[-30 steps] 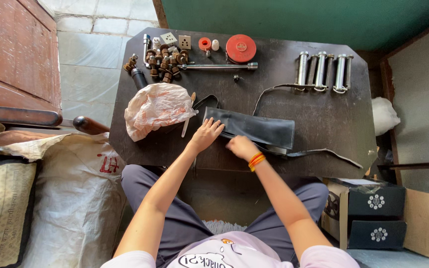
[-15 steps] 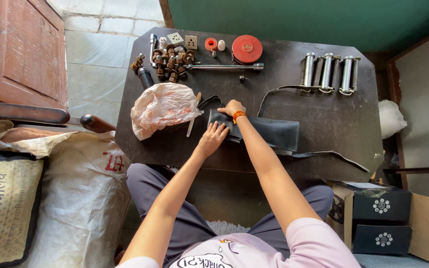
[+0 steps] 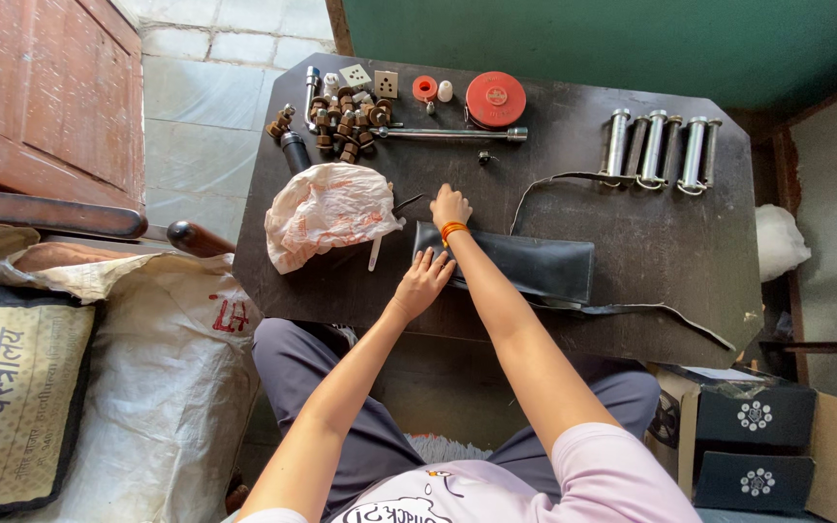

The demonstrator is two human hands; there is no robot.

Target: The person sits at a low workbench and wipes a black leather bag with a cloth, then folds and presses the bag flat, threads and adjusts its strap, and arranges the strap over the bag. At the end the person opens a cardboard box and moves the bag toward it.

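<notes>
While the person sits close against the near edge of the dark, scuffed wooden table [image 3: 632, 242], both bare arms stretch out over it. Nearest to the body, the left hand [image 3: 423, 284] lies palm down with its fingers [image 3: 435, 261] spread and flat, gripping nothing, their tips pressing on the near left corner of the folded black rubber sheet [image 3: 525, 266]. That sheet lies flat across the middle of the table, stretching away to the right of the fingers, with a thin black rubber strip [image 3: 651, 310] trailing from under it toward the table's right edge.

A little farther out, the right hand [image 3: 450, 205], with an orange band at the wrist, sits at the sheet's far left corner. Its fingers are curled downward, but from where I stand I cannot tell whether they pinch the rubber's edge or only rest beside it.

Just left of both hands sits a crumpled white and pink plastic bag [image 3: 326, 213], a slim white-handled tool [image 3: 377, 254] poking out beside it.

Beyond, toward the far edge, lie a heap of small brown and metal fittings [image 3: 346, 121], a long steel rod [image 3: 448, 135], a round red disc [image 3: 495, 100] and, well off to the right, a row of shiny metal cylinders [image 3: 656, 150].
</notes>
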